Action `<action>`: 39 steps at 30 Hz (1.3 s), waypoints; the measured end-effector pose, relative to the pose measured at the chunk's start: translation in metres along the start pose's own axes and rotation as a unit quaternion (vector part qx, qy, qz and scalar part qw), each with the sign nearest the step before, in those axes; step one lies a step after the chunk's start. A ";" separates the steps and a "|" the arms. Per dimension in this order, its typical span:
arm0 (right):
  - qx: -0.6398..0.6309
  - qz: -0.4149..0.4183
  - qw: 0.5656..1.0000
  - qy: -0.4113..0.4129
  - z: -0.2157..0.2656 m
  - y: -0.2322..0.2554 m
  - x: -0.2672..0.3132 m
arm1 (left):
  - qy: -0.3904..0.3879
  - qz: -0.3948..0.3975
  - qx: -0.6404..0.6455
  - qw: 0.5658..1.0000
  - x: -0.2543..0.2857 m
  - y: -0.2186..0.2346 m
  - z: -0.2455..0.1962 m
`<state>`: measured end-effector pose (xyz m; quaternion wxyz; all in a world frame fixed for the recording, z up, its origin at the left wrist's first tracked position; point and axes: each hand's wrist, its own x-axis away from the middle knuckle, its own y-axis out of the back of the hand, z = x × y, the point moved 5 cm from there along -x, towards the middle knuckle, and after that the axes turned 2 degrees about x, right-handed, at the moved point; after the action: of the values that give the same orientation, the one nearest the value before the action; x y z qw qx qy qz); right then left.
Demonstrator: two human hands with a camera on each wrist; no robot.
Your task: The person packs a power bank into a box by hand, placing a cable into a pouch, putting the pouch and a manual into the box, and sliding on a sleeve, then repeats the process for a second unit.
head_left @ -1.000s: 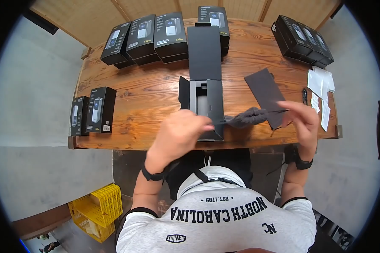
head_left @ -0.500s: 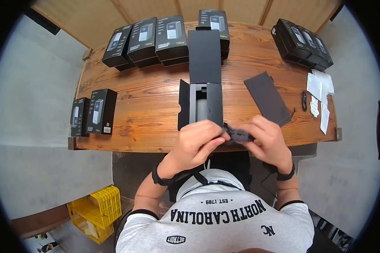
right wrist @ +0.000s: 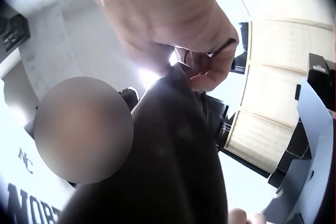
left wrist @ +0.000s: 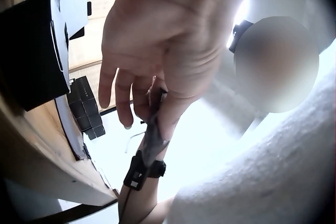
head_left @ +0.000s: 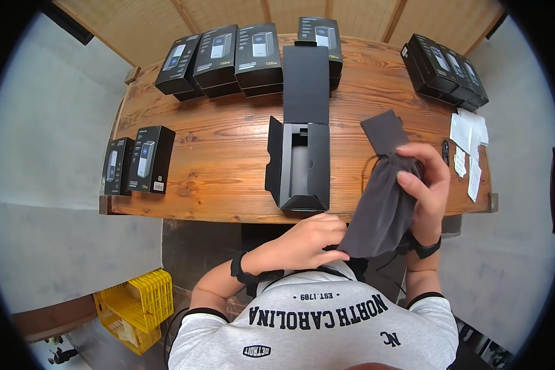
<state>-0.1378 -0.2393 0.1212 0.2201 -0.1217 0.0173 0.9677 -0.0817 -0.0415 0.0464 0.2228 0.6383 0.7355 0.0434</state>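
Note:
A dark grey drawstring pouch (head_left: pixel 382 213) hangs spread out at the table's front edge, its mouth gathered at the top. The right hand (head_left: pixel 430 188) grips it near that gathered neck, and the right wrist view shows thumb and fingers pinching the cloth (right wrist: pixel 176 129). At the pouch's lower corner is the left hand (head_left: pixel 311 240); in the left wrist view its thumb and fingers pinch the cloth edge. Left of the pouch, an open black box (head_left: pixel 318 166) stands with its lid flap (head_left: pixel 306 83) raised. A flat dark grey piece (head_left: pixel 383 129) lies behind the pouch, partly covered by it.
Several printed black boxes (head_left: pixel 259 55) line the back of the table (head_left: pixel 222 154). More boxes (head_left: pixel 151 160) stand at the left, and others (head_left: pixel 441 71) at the far right. White papers (head_left: pixel 468 132) and a black cable (head_left: pixel 445 153) lie at the right. Yellow crates (head_left: pixel 139 308) are on the floor.
The pouch was bunched up between both hands; now it hangs spread out. The right hand moved up and right, and the left hand came down toward the body.

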 end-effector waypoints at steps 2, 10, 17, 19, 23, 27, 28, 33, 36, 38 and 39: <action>0.032 -0.044 0.998 -0.008 -0.012 -0.004 -0.012 | -0.006 -0.034 -0.043 0.998 0.000 0.004 -0.006; -0.156 0.387 0.869 -0.264 -0.107 -0.027 0.009 | -0.023 -0.325 -0.014 0.945 0.010 0.060 -0.012; -0.424 0.220 0.842 -0.251 -0.108 -0.047 0.024 | -0.066 -0.345 -0.302 0.886 0.017 0.054 -0.010; -0.371 0.180 0.879 -0.239 -0.101 -0.051 0.025 | -0.100 -0.338 -0.336 0.874 0.017 0.050 -0.005; -0.326 0.177 0.903 -0.218 -0.097 -0.047 0.022 | -0.118 -0.323 -0.407 0.846 0.015 0.047 -0.009; -0.189 0.174 0.938 -0.232 -0.083 -0.055 0.024 | -0.148 -0.294 -0.438 0.837 0.007 0.037 -0.013; -0.189 0.174 0.938 -0.232 -0.081 -0.059 0.022 | -0.186 -0.291 -0.455 0.821 0.003 0.031 -0.015; -0.225 0.087 0.949 -0.202 -0.082 -0.047 0.007 | -0.196 -0.229 -0.343 0.890 0.002 0.030 -0.008; -0.204 0.007 0.974 -0.101 -0.071 -0.022 -0.004 | -0.020 -0.321 -0.244 0.915 0.013 0.053 0.008; -0.214 -0.023 0.974 -0.070 -0.056 -0.011 -0.012 | 0.091 -0.341 -0.215 0.911 0.013 0.062 0.021; -0.214 -0.023 0.974 -0.070 -0.054 -0.011 -0.016 | 0.141 -0.289 -0.286 0.903 0.013 0.061 0.027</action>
<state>-0.1065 -0.2411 0.0727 0.2118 -0.0979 -0.2086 0.9497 -0.0162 -0.0244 0.0395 0.2926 0.2938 0.8672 0.2758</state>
